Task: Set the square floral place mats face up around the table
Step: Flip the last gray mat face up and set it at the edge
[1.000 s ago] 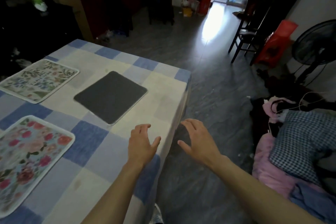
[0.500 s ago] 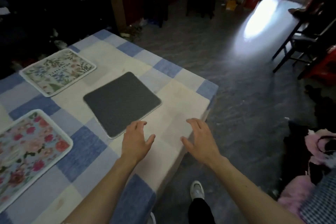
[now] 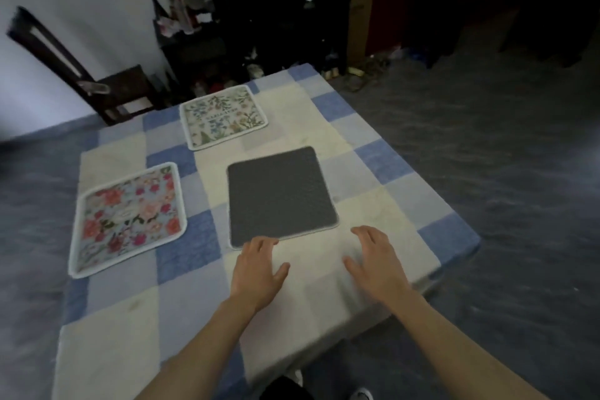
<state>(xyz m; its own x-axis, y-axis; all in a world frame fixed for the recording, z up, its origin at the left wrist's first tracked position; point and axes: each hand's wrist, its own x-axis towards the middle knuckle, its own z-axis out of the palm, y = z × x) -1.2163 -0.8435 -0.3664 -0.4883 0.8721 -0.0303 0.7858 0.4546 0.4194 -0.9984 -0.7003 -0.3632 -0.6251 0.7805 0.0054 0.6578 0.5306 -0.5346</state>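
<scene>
A square mat (image 3: 279, 195) lies grey backing side up in the middle of the table (image 3: 383, 172), which has a blue and cream checked cloth. A mat with red and pink roses (image 3: 130, 216) lies face up to its left. A pale mat with blue and green sprigs (image 3: 224, 116) lies face up at the far side. My left hand (image 3: 259, 266) hovers with relaxed fingers, its fingertips at the grey mat's near left corner. My right hand (image 3: 376, 261) is spread over the cloth just past the mat's near right corner. Neither hand holds anything.
A dark wooden chair (image 3: 107, 88) stands at the table's far left corner by the white wall. Dark shelves with clutter (image 3: 246, 26) and a cardboard box (image 3: 357, 3) are behind the table. Grey floor (image 3: 487, 140) runs along the right side and near edge.
The view has swung left around the table corner. Both hands have moved from the table's edge over the cloth, up to the near edge of the grey mat.
</scene>
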